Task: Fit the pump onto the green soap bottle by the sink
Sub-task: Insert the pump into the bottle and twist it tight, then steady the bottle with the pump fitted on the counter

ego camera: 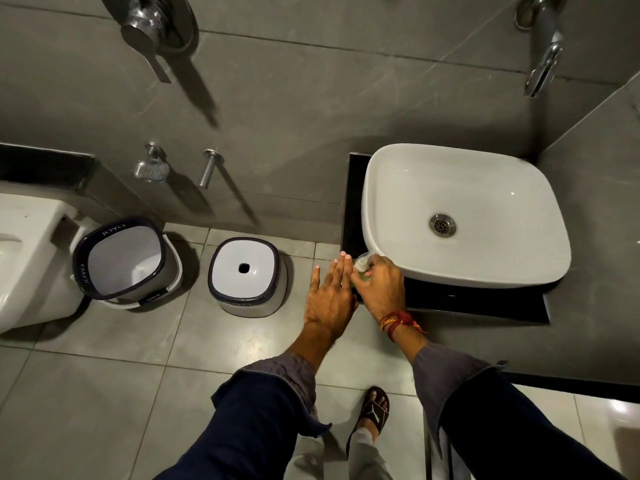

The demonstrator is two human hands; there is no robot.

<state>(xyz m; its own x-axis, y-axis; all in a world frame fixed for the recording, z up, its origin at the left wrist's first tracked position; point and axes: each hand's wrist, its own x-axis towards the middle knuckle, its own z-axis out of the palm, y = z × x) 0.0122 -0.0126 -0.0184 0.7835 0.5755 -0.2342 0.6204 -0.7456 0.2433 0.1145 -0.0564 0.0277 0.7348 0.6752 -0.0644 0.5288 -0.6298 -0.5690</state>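
Note:
The green soap bottle (363, 277) stands on the black counter (485, 301) at the front left corner of the white sink (398, 188), mostly hidden by my hands. Its pale pump (362, 263) shows on top of the bottle, between my two hands. My right hand (382, 287) is wrapped around the pump and the top of the bottle. My left hand (329, 292) lies flat with fingers stretched out, just left of the bottle, its fingertips close to the pump; whether it touches the bottle is hidden.
A white stool with a dark rim (247, 275) and a bucket (126, 261) stand on the tiled floor to the left, beside a white toilet (27, 258). A tap (543, 64) projects from the wall above the sink. My sandalled foot (372, 414) is below.

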